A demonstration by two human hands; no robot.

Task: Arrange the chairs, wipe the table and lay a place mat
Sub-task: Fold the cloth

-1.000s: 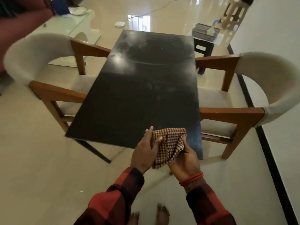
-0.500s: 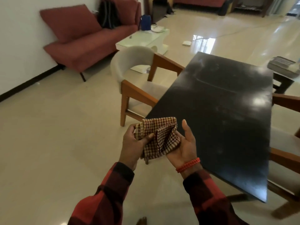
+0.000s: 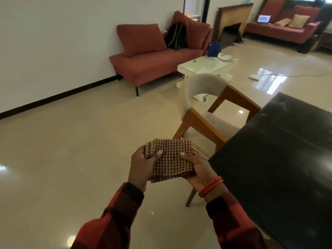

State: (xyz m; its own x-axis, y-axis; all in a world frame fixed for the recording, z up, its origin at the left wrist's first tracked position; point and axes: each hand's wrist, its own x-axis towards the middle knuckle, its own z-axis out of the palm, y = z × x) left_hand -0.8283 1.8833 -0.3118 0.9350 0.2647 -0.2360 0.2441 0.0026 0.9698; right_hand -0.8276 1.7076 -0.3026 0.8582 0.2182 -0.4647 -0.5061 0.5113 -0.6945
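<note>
Checked folded cloth pinched by left hand and right hand — beside black table, chair tucked in

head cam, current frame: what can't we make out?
- Table: far and right parts cut by the frame edge, so no second chair or mat in view.
- Cloth: underside hidden by left hand and right hand.
- Laptop screen: too small.
</note>
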